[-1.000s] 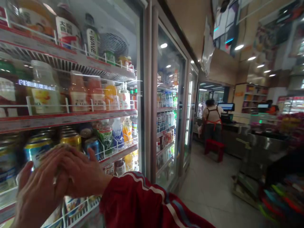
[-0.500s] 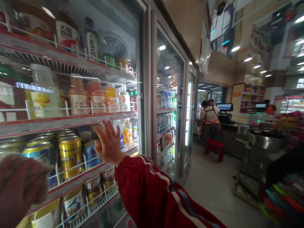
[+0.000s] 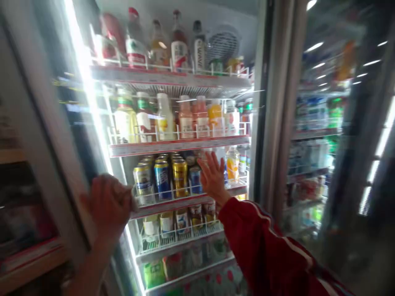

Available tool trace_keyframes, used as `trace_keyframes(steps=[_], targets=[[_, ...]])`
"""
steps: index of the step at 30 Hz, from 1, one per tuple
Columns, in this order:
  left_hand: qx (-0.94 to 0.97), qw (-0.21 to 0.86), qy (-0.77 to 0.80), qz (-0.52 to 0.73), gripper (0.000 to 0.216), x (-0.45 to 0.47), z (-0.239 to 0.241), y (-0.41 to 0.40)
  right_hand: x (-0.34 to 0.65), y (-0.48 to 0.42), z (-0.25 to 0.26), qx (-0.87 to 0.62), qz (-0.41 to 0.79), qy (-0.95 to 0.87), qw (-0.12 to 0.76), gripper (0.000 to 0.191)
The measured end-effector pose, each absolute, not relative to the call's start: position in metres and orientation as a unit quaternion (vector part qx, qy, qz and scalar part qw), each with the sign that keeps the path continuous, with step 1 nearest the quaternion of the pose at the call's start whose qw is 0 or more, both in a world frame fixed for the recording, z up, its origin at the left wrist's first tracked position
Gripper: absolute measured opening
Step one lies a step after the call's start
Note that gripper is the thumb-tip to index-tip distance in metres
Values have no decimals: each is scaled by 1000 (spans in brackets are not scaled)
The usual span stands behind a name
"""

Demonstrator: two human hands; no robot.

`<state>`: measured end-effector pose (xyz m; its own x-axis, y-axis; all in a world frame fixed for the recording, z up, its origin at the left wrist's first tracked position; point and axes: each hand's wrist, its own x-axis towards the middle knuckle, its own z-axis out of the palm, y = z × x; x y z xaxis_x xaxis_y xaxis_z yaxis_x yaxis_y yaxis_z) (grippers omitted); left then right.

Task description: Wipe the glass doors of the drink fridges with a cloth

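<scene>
My left hand [image 3: 108, 205] is closed around a crumpled pale cloth [image 3: 125, 195], blurred by motion, at the left side of the lit drinks fridge. My right hand [image 3: 212, 174], in a red sleeve [image 3: 259, 234] with pale stripes, is open with fingers spread. It is in front of the shelf of cans, nearest a blue can [image 3: 195, 179]. Light reflections lie over the fridge front; whether the palm touches glass I cannot tell. A gold can [image 3: 180, 176] and a blue-and-gold can [image 3: 162, 179] stand left of that hand.
Bottled drinks [image 3: 187, 119] fill the shelf above the cans, with taller bottles [image 3: 179, 47] on top. Short cans [image 3: 182, 220] stand on a lower shelf. A metal door frame [image 3: 276, 123] divides this fridge from another stocked fridge [image 3: 314, 148] on the right.
My view has swung left and back from the fridge, so the counter and the person there are out of sight. My left hand with the cloth shows more fully; my right hand stays spread.
</scene>
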<state>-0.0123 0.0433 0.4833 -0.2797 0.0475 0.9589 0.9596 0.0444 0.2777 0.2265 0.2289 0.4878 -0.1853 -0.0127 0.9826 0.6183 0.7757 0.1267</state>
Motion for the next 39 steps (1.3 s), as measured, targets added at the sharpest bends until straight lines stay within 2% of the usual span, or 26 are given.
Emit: trace_keyframes(steps=[4, 11, 15, 20, 23, 28, 34, 39], targets=[[-434, 523, -605, -414, 57, -19, 469, 54, 223, 232, 484, -182, -253, -706, 636, 43], [-512, 562, -566, -321, 54, -2, 466, 63, 222, 229, 485, -169, -243, -700, 650, 48], [-454, 569, -589, -351, 51, -27, 482, 47, 223, 228, 484, -181, -234, -708, 642, 47], [-416, 514, -625, -415, 53, -28, 495, 48, 225, 227, 478, -182, -216, -721, 633, 51], [-450, 516, -614, -394, 52, -7, 492, 61, 224, 228, 476, -181, -214, -720, 635, 49], [-499, 579, -554, -329, 47, 0, 489, 67, 223, 228, 476, -161, -224, -711, 647, 48], [-420, 551, -594, -408, 49, -14, 504, 61, 223, 229, 475, -160, -217, -714, 646, 47], [-496, 577, -541, -358, 47, 19, 498, 85, 221, 229, 475, -172, -227, -708, 646, 46]])
